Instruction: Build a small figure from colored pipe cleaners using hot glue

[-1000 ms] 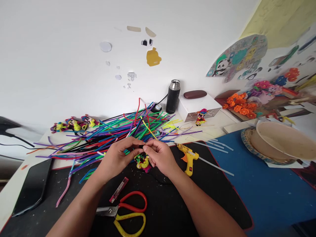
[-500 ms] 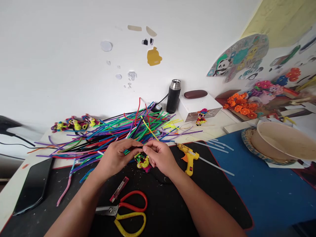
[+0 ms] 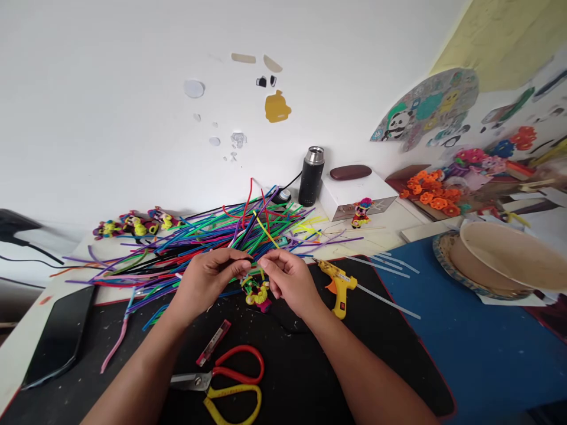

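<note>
My left hand (image 3: pixel 213 277) is closed in a pinch, thumb against forefinger, with a small dark tip showing at the fingers. Facing it, my right hand (image 3: pixel 289 276) is curled with its thumb and forefinger pressed together. What either pinch holds is too small to name. Just below and between my fingertips lies a pipe-cleaner figure (image 3: pixel 256 293) in yellow, green and magenta, partly covered by my right fingers. Beyond both hands spreads a heap of coloured pipe cleaners (image 3: pixel 212 236). A yellow hot glue gun (image 3: pixel 340 288) rests right of my right hand.
Scissors (image 3: pixel 237 383) with red and yellow handles and a small red packet (image 3: pixel 213 343) lie on the black mat (image 3: pixel 310 378). At left is a phone (image 3: pixel 57 336). Finished figures (image 3: pixel 137 223), a black flask (image 3: pixel 312 176) and a white box (image 3: pixel 358 192) stand along the wall.
My fingertips have drawn slightly apart, opening a small gap between the two hands. More of the figure below shows. The whole view has shifted a little downward.
</note>
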Demonstrator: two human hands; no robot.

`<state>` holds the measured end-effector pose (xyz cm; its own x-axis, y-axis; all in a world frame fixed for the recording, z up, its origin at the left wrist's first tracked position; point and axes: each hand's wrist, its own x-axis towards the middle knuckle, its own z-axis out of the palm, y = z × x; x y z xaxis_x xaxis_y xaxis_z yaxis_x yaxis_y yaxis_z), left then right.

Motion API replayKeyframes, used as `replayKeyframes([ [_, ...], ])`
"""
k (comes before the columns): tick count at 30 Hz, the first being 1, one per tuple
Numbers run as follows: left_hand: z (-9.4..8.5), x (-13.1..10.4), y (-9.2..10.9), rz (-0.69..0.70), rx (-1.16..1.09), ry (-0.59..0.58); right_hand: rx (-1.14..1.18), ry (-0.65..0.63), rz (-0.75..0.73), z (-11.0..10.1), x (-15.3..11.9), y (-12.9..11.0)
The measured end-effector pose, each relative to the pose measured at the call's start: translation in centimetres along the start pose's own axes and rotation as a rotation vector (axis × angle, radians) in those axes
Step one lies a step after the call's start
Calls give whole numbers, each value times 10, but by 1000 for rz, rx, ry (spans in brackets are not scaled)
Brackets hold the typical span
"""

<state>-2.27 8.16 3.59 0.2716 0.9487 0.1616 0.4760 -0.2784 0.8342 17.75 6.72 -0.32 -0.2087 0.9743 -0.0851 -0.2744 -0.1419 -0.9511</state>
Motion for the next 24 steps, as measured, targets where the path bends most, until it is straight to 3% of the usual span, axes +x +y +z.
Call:
replayKeyframes([
  [13,8,-1,-1,-109,-110,-103,-10,-25,19,3,-1,2],
  [20,-4,-1,4,45,-13,-88,16,-6,36,2,2,7],
  [24,-2,-2,6,155,71,-124,11,-32,49,3,2,5],
])
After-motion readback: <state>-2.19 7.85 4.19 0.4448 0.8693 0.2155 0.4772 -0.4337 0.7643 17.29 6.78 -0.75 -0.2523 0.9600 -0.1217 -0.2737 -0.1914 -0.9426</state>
